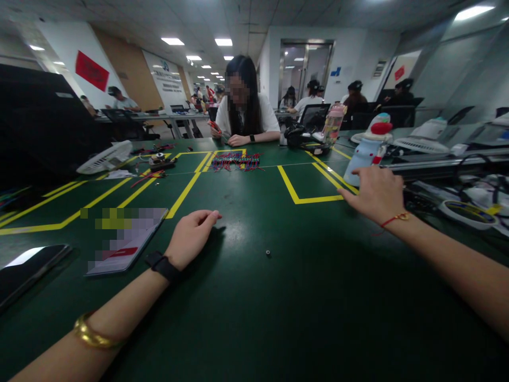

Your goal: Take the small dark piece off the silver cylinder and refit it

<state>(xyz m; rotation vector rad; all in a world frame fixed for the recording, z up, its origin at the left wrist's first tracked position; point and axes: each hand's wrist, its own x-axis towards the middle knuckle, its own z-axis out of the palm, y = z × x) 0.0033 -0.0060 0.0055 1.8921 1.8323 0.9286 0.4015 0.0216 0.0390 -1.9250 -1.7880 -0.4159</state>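
My left hand (193, 237), a black band at its wrist, is low over the green table, its fingers curled in and the thumb along them. Whether anything is inside that curl is hidden. To its right a small metal ring or nut (268, 253) lies alone on the tabletop. My right hand (376, 193) is open, thumb out to the side and fingers stretched forward. Just behind its fingers stands a light blue bottle (360, 157) with a red and white top; I cannot tell whether they touch it.
A phone (32, 270) and a partly blurred flat packet (131, 252) lie at left. Yellow tape (296, 199) marks the table (254, 318). Farther back are bundled coloured wires (234, 161), a white fan (105, 157), a pink bottle (334, 124) and a seated person (264, 114) holding a red-handled tool.
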